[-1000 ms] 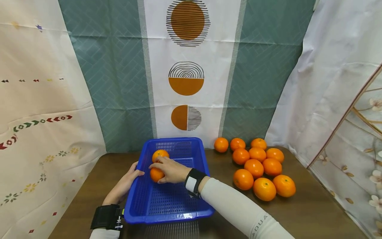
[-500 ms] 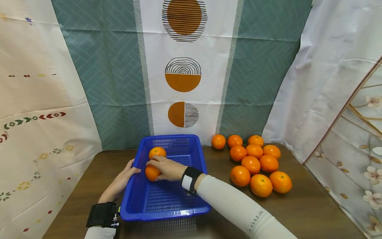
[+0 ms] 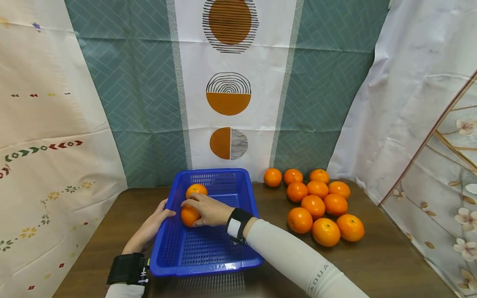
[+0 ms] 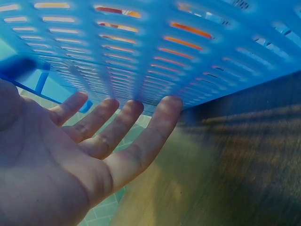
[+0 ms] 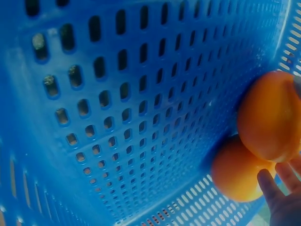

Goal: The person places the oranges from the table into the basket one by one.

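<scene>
- Nearest you: white sleeves on both arms, left sleeve (image 3: 124, 291) just in at the bottom edge, right sleeve (image 3: 298, 256) with dark lettering. Black band on each wrist, left band (image 3: 126, 268) and right band (image 3: 237, 223).
- Basket (image 3: 206, 269): blue, slotted, upright on the brown table (image 3: 108, 231), right in front of you. Your right forearm crosses its right rim.
- Your left hand (image 3: 150, 227) grips the basket's left wall: thumb over the rim, four fingers against the outside. Left wrist view shows those fingertips at the slots, fingers gently bent, spread a little; thumb is out of that view.
- Your right hand (image 3: 210, 210) is inside the basket, holding the near orange (image 3: 189, 217), fingers over the top, thumb on the side toward you. Held fruit sits by the left wall.
- Far orange (image 3: 196, 190): also in the basket, just behind the held one, toward the back left corner. They overlap in the right wrist view; can't tell if they touch.
- Loose oranges (image 3: 313, 206): eleven on the table, right of the basket. Most bunched in rough rows; the back left one sits slightly off, nearest the basket.
- Behind the table: green-and-white cloth (image 3: 149, 103) with brown discs, cream cloth (image 3: 48, 116) left, flowered white cloth (image 3: 421, 124) right.
</scene>
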`<state>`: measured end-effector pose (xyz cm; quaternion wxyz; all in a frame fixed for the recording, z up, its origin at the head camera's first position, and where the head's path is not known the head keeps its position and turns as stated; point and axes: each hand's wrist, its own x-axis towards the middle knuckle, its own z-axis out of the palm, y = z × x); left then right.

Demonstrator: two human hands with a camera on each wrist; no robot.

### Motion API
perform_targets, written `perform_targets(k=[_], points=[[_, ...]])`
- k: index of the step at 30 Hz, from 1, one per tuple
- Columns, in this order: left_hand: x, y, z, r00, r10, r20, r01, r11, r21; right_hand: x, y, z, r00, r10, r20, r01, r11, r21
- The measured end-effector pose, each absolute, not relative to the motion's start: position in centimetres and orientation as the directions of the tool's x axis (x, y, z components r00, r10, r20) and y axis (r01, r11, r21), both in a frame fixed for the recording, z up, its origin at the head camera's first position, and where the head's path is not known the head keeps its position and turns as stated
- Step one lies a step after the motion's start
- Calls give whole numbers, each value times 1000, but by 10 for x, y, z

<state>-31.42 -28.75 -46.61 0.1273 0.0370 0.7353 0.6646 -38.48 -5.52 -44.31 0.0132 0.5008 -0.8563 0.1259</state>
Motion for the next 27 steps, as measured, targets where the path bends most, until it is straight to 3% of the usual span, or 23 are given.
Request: perform_targets(k=[27], points=[[-312,-287,-466,-968,219,-122,-98,116,988,-391,-51,-428,-602,-728,329,-785,465,-409]])
